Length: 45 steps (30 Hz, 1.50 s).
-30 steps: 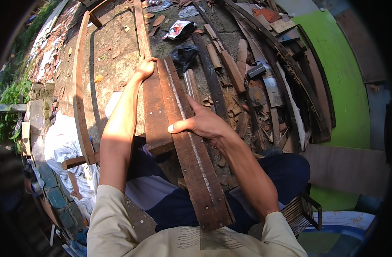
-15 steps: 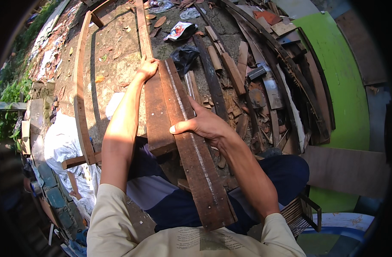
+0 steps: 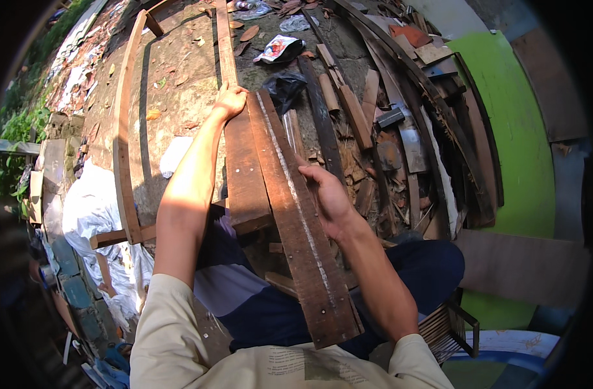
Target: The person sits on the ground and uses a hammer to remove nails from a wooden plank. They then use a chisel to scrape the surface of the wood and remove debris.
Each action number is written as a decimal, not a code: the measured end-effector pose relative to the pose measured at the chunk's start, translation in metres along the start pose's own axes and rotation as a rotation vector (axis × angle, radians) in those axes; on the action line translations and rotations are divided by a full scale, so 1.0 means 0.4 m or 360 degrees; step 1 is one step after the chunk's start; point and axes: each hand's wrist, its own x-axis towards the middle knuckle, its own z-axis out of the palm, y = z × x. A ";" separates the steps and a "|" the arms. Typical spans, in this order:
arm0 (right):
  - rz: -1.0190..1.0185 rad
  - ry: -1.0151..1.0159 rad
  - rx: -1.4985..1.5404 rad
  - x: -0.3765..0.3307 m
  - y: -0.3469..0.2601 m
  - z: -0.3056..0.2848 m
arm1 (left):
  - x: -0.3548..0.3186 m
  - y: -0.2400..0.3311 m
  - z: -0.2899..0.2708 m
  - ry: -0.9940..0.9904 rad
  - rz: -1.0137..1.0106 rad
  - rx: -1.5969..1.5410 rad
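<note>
A long brown wooden plank (image 3: pixel 313 285) with a white streak down its length slants from the middle of the view toward my lap. Against its left side sits a shorter, thicker wooden board (image 3: pixel 246 178), its near end cut square. My left hand (image 3: pixel 232 102) is closed over the far end of the wood, fingers wrapped around the board beside the plank. My right hand (image 3: pixel 334 202) grips the plank's right edge about midway, thumb along that edge; its other fingers are mostly hidden by the wood. Nail heads dot both pieces.
To the left stands a wooden frame (image 3: pixel 123 129) of slender bars, beside white sheeting (image 3: pixel 95 214). Scrap timber (image 3: pixel 355 117) lies piled on the right, near a black plastic bag (image 3: pixel 285 89). A green panel (image 3: pixel 523 129) is farther right, a slatted rack (image 3: pixel 442 330) near my knee.
My right thumb has slid off the plank's top face to its right edge. The plank's streaked face has shifted slightly right, while my left hand keeps its hold.
</note>
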 end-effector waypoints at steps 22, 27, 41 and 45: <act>-0.0284 0.0103 -0.1145 -0.027 0.041 0.010 | -0.024 -0.015 -0.009 0.0073 0.0052 -0.0115; -0.0310 0.0256 -0.1140 -0.024 0.041 0.006 | -0.048 0.009 -0.020 0.0045 0.0064 -0.0267; 0.0057 0.0067 -0.0665 -0.060 -0.042 0.008 | -0.025 -0.044 0.004 0.0212 0.0039 -0.0390; 0.0121 0.0129 -0.0679 -0.051 -0.032 -0.010 | -0.011 -0.019 0.029 0.0222 0.0037 -0.0349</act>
